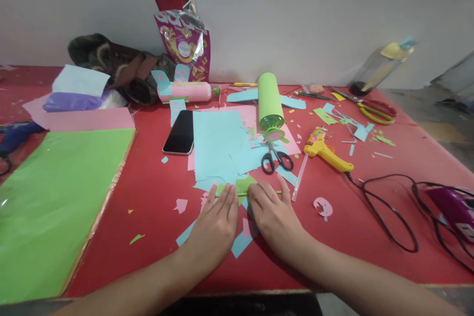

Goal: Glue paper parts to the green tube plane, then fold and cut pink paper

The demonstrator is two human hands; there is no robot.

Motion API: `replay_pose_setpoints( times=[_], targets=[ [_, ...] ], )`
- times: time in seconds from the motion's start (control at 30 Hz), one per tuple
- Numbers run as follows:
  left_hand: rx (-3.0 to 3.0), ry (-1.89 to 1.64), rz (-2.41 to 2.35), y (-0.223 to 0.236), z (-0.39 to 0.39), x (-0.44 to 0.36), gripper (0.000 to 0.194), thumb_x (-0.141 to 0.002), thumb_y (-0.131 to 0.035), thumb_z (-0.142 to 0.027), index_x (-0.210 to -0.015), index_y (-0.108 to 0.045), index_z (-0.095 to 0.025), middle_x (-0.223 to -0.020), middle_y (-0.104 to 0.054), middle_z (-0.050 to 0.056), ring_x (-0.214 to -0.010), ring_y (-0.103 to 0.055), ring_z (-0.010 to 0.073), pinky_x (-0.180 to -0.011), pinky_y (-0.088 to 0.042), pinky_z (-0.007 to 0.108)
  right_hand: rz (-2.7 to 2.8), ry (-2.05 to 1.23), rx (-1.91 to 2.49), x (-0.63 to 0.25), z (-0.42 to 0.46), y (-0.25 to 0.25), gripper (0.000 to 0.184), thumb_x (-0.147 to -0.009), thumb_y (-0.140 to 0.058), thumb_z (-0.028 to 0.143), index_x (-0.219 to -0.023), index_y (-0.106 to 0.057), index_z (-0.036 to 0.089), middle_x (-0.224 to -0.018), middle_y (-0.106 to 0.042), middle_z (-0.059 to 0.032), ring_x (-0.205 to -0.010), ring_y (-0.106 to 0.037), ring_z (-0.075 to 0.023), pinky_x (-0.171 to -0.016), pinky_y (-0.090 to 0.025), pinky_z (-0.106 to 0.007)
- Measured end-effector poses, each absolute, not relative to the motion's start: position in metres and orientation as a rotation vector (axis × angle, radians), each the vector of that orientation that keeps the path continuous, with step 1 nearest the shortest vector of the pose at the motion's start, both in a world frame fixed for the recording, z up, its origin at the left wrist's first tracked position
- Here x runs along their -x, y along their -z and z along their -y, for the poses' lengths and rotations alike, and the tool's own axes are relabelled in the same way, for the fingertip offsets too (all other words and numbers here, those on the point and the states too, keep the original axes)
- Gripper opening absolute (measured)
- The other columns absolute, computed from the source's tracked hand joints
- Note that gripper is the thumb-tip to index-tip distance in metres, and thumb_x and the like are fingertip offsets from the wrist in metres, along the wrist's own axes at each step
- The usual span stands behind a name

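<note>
Both hands lie low over the middle of the table, their fingers stretched forward. My left hand (218, 219) presses flat with its fingertips on the left part of a green paper piece (244, 185). On the right part of the same paper rests my right hand (272, 212), its little finger spread away. The paper's near edge looks folded or rolled, and a thin green end sticks out past my right fingers. Just beyond are light blue sheets (217, 143) and black-handled scissors (277, 159). My thumbs are mostly hidden.
Behind stand a green paper-wrapped bottle (270, 98) and a pink-wrapped bottle (188, 91). A black phone (179, 133) lies left of the blue sheets. To the right are a yellow glue gun (326, 153) and its looping cord (385, 237). Green sheets (62, 207) fill the left side.
</note>
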State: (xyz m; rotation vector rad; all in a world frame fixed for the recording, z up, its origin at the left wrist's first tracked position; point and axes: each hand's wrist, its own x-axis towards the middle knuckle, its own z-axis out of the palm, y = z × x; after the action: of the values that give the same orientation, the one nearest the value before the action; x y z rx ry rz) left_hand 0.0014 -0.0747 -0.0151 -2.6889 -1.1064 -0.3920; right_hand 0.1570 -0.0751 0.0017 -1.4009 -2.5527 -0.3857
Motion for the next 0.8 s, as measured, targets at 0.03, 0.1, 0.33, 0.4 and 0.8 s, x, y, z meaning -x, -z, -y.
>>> replay_pose_setpoints(
  times=[0.03,0.1,0.33,0.4,0.8],
  targets=[
    [2.689,0.393,1.106,0.0154,0.0748,-0.0014,0.036,-0.080,-0.028,-0.003,-0.104,-0.053,0.003,-0.112,-0.056,0.022,-0.108,-0.050,0.0297,-0.094,-0.031,0.049,2.560,0.387,1.398,-0.1571,0.0753,-0.0011,0.032,-0.076,-0.033,0.001,-0.082,-0.064,0.010,-0.088,-0.063,-0.0086,-0.090,-0.049,-0.0221,-0.103,-0.002,-0.048],
    [2.689,0.394,1.097,0.0164,0.0748,-0.0009,0.036,-0.080,-0.028,-0.002,-0.105,-0.053,0.003,-0.111,-0.057,0.021,-0.108,-0.051,0.0297,-0.093,-0.033,0.049,2.571,0.390,1.386,-0.1577,0.0755,0.0002,0.032,-0.076,-0.033,0.001,-0.083,-0.063,0.010,-0.089,-0.062,-0.0091,-0.091,-0.049,-0.0223,-0.102,-0.004,-0.048],
    [2.680,0.429,1.074,0.0197,0.0747,0.0015,0.035,-0.076,-0.031,0.002,-0.104,-0.052,0.006,-0.106,-0.059,0.023,-0.104,-0.054,0.0292,-0.090,-0.040,0.046,2.574,0.407,1.336,-0.1597,0.0772,0.0022,0.032,-0.077,-0.032,0.002,-0.085,-0.062,0.008,-0.094,-0.063,-0.0135,-0.096,-0.047,-0.0243,-0.099,-0.013,-0.049],
    [2.667,0.430,1.075,0.0190,0.0746,0.0018,0.034,-0.076,-0.032,0.002,-0.104,-0.052,0.007,-0.106,-0.059,0.025,-0.105,-0.053,0.0291,-0.090,-0.041,0.045,2.578,0.387,1.333,-0.1597,0.0774,0.0017,0.031,-0.077,-0.032,0.001,-0.086,-0.061,0.008,-0.095,-0.063,-0.0134,-0.096,-0.047,-0.0245,-0.098,-0.015,-0.048],
    [2.663,0.529,1.128,0.0176,0.0712,0.0029,0.032,-0.078,-0.029,0.002,-0.102,-0.050,0.001,-0.102,-0.062,0.022,-0.100,-0.057,0.0263,-0.090,-0.040,0.046,2.491,0.115,1.379,-0.1639,0.0709,-0.0008,0.026,-0.075,-0.037,0.000,-0.083,-0.056,0.014,-0.089,-0.065,-0.0073,-0.087,-0.051,-0.0206,-0.097,-0.016,-0.045]
  ],
)
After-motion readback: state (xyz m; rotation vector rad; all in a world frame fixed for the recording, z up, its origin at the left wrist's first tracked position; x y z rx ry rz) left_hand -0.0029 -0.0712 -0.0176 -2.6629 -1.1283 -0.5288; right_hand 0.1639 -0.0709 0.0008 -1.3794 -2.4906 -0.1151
